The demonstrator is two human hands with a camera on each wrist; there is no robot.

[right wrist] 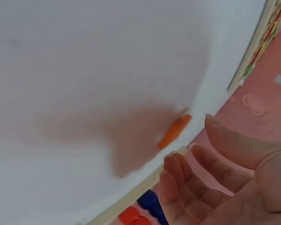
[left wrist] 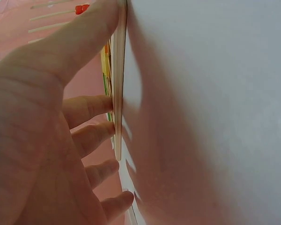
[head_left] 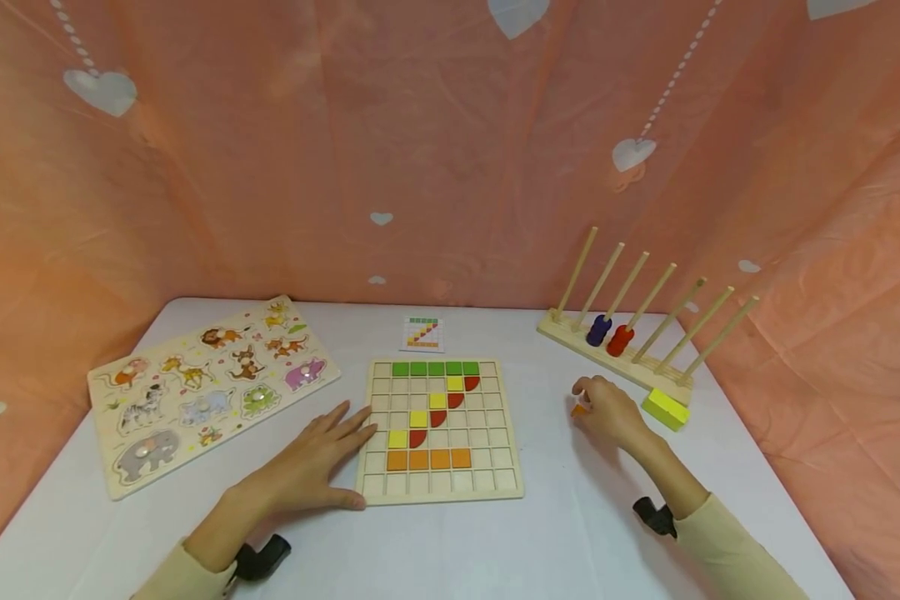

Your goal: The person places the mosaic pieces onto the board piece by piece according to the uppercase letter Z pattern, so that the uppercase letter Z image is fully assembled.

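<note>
A wooden grid board (head_left: 438, 483) lies mid-table with a green row on top, yellow squares and red quarter-rounds along a diagonal, and orange squares (head_left: 439, 459) near the bottom. My left hand (head_left: 307, 462) is spread at the board's left side, fingertips and thumb right at its edge; the left wrist view shows the fingers (left wrist: 91, 110) straight along the rim. At the right, my right hand (head_left: 607, 410) is over a loose orange tile (right wrist: 174, 131) on the table. Its thumb and bent fingers stand apart around the tile, with a gap showing in the right wrist view.
Behind the board lies a small pattern card (head_left: 423, 335). An animal puzzle board (head_left: 225, 433) is at left. At back right stands a wooden peg rack (head_left: 607, 359) with blue rings (head_left: 599, 331) and red rings (head_left: 620, 340); a yellow block (head_left: 665, 409) lies by its near end.
</note>
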